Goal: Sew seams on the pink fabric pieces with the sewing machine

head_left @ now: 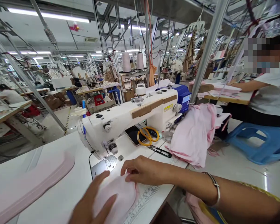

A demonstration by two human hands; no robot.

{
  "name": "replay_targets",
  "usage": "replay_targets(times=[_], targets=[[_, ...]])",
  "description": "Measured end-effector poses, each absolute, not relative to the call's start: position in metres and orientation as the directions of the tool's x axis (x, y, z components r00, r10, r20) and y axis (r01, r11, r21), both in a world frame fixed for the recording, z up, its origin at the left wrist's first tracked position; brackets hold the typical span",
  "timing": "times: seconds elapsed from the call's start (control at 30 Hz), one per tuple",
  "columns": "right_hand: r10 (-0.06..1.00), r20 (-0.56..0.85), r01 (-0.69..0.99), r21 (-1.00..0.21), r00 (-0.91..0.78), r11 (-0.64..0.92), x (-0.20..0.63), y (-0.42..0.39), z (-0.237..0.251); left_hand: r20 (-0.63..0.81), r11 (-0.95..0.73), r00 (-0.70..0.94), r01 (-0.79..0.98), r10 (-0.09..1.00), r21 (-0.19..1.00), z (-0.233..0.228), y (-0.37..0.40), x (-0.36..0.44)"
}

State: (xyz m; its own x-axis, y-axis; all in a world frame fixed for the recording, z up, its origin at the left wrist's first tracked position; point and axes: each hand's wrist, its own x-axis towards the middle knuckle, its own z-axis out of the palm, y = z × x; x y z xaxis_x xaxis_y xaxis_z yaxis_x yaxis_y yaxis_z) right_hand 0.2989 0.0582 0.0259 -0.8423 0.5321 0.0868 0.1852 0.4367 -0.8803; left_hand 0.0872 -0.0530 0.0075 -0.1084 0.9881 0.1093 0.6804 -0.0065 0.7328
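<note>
Head view of a sewing station, with items listed in descending size. White table (60,193) carries a white sewing machine (128,119) set obliquely, its needle end toward the lower left; a heap of pink cloth (193,133) lies at the table's right edge, and a long pink strip (32,186) runs diagonally along the left side. Between them, just in front of the needle plate (105,165), lies the small pink fabric piece (121,199), its curved edge toward the right; its long axis appears to run from the bottom edge of the frame up toward the needle, though motion blur leaves the outline uncertain. Left hand (93,205) rests flat on the piece with fingers spread, holding nothing; right hand (142,171) presses its fingertips onto the piece's upper edge, fingers close together, whether pinching cannot be told. Good practice at this step is judged to be keeping the piece flat, aligning its leading edge squarely with the needle plate, and keeping fingertips beside the needle path. Yellow-handled scissors (148,137) lie beneath the machine arm.
</note>
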Motion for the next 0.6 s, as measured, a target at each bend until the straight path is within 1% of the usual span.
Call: replay_targets(times=[0.1, 0.23, 0.3, 0.37, 0.43, 0.53, 0.6], targets=[[0.509, 0.108, 0.175, -0.861, -0.854, 0.477, 0.307, 0.056, 0.031, 0.013, 0.01, -0.033, 0.622, 0.999, 0.783, 0.002, -0.033, 0.102], [0.48, 0.127, 0.164, -0.839, -0.868, 0.519, 0.316, 0.057, 0.033, -0.012, 0.056, -0.08, 0.57, 0.997, 0.82, 0.003, -0.026, 0.104], [0.409, 0.167, 0.132, -0.782, -0.897, 0.609, 0.316, 0.058, 0.031, -0.022, 0.071, -0.096, 0.547, 0.995, 0.834, 0.006, -0.029, 0.095], [0.281, 0.198, 0.078, -0.674, -0.939, 0.735, 0.31, 0.058, 0.026, -0.044, 0.091, -0.099, 0.544, 0.994, 0.834, 0.008, -0.033, 0.083], [0.161, 0.198, 0.032, -0.533, -0.967, 0.846, 0.3, 0.059, 0.02, -0.079, 0.127, -0.11, 0.553, 0.991, 0.823, 0.009, -0.036, 0.07], [0.064, 0.19, -0.001, -0.324, -0.98, 0.946, 0.287, 0.064, 0.01, -0.108, 0.191, -0.183, 0.538, 0.977, 0.821, 0.009, -0.038, 0.055], [0.023, 0.198, -0.022, -0.224, -0.98, 0.974, 0.283, 0.069, 0.005, -0.105, 0.21, -0.224, 0.52, 0.969, 0.828, 0.011, -0.038, 0.048]])
